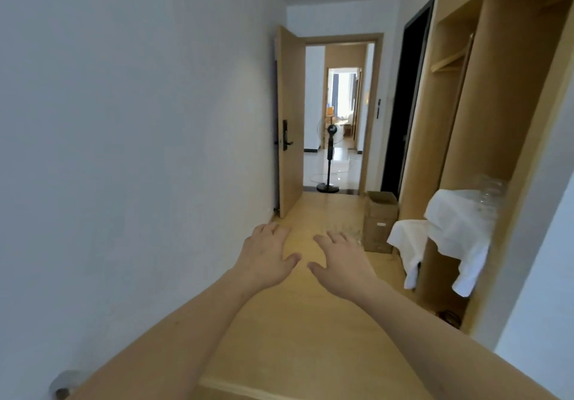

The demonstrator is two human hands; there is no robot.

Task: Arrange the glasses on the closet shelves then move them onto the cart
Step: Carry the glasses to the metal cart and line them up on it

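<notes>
Two bare hands, left hand (266, 256) and right hand (340, 263), fingers spread, holding nothing, two white cloths (456, 228) draping closet shelves (447, 64).

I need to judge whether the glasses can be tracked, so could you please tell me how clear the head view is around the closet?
Head view: wide-angle bending bows the light wooden closet frame; the clear glasses on the white cloth are faint and blurred; the far doorway is blown out by daylight; both open hands, left hand and right hand, look soft.

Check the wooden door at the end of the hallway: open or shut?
Open. The door is swung against the left wall, and a standing fan shows through the doorway.
</notes>
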